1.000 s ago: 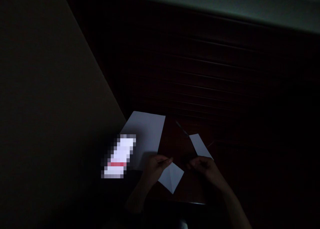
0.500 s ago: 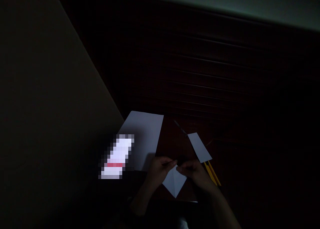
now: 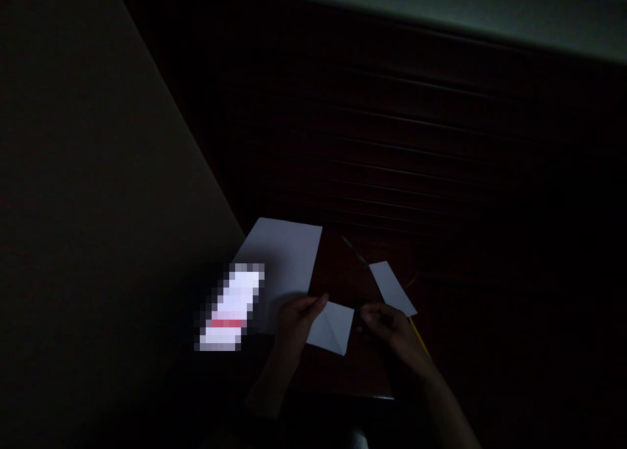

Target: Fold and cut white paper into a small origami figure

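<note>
A small white piece of paper (image 3: 334,326), folded into a roughly square shape with a diagonal crease, is pinched along its left side by my left hand (image 3: 294,325). The thumb lies on top near its upper left corner. Just beyond the paper's right corner, a small gap away, my right hand (image 3: 392,328) has its fingers curled and close together, and I see nothing in them. Behind the right hand lies a white paper strip (image 3: 392,289), with a yellow object (image 3: 420,338) partly hidden under the hand and strip.
A large white sheet (image 3: 287,253) lies on the dark table (image 3: 337,377) at the left, with a bright, pixelated object (image 3: 230,305) over its edge. A thin pen-like thing (image 3: 354,251) lies beyond the strip. A pale panel (image 3: 122,174) rises at the left.
The paper has turned from point-down to a nearly level square and shifted left with my left hand. My right hand has let go of it and moved slightly right.
</note>
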Demonstrator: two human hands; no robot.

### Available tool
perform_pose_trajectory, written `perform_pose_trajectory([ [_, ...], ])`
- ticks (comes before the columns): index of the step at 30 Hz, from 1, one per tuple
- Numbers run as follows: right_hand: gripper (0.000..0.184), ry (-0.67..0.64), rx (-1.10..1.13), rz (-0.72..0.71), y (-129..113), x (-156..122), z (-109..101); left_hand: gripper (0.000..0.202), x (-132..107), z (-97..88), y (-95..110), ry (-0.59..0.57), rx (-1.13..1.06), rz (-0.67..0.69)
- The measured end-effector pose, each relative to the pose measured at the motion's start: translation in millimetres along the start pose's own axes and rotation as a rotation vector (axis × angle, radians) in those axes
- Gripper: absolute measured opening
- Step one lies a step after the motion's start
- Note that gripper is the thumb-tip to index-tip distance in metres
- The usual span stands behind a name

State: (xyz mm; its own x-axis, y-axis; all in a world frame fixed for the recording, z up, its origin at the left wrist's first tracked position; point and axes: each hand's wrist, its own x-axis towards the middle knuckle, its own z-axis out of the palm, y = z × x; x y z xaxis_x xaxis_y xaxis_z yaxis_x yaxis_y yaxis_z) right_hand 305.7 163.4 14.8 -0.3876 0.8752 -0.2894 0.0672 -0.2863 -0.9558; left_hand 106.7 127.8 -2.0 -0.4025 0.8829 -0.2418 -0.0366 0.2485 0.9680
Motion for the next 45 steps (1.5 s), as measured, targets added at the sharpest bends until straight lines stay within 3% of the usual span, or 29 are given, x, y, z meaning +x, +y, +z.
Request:
perform_pose_trajectory([
  [2, 0.039, -0.004, 0.048, 0.04, 4.8, 0.9, 13.2, 0.033, -3.1, 5.4, 0.7, -0.02, -0.03, -0.023],
  [5, 0.029, -0.015, 0.019, 0.033, 13.2, 4.0, 24.8, 0.032, -6.6, 11.1, 2.5, -0.06, -0.074, -0.04],
  [11, 0.026, 0.126, -0.085, -0.064, 18.4, 9.2, 17.1, 0.031, -7.9, 12.2, 1.0, -0.214, -0.126, -0.073],
  [13, 0.024, 0.071, -0.046, -0.044, 17.8, 8.7, 16.3, 0.031, -7.5, 11.7, -0.1, -0.213, -0.105, -0.063],
  [16, 0.042, 0.005, 0.007, -0.026, 18.7, 8.1, 17.2, 0.033, -7.6, 10.7, 0.4, -0.202, -0.088, -0.072],
  [22, 0.043, 0.16, -0.014, -0.044, 17.9, 10.8, 13.0, 0.034, -10.8, 10.4, 3.6, -0.308, -0.115, -0.171],
  [27, 0.045, 0.172, 0.065, -0.019, 12.3, 9.4, 14.8, 0.033, -10.4, 12.6, 3.8, -0.265, -0.109, -0.214],
  [39, 0.05, 0.175, 0.094, -0.029, 11.1, 11.7, 11.1, 0.03, -7.4, 9.5, -10.2, -0.341, -0.035, -0.092],
  [43, 0.06, 0.23, 0.001, -0.153, 11.6, 13.5, 9.4, 0.029, -7.4, 8.8, -16.3, -0.435, 0.076, -0.014],
  [45, 0.055, 0.248, -0.076, -0.148, 14.5, 14.7, 7.7, 0.028, -8.0, 8.2, -18.9, -0.489, 0.119, 0.015],
])
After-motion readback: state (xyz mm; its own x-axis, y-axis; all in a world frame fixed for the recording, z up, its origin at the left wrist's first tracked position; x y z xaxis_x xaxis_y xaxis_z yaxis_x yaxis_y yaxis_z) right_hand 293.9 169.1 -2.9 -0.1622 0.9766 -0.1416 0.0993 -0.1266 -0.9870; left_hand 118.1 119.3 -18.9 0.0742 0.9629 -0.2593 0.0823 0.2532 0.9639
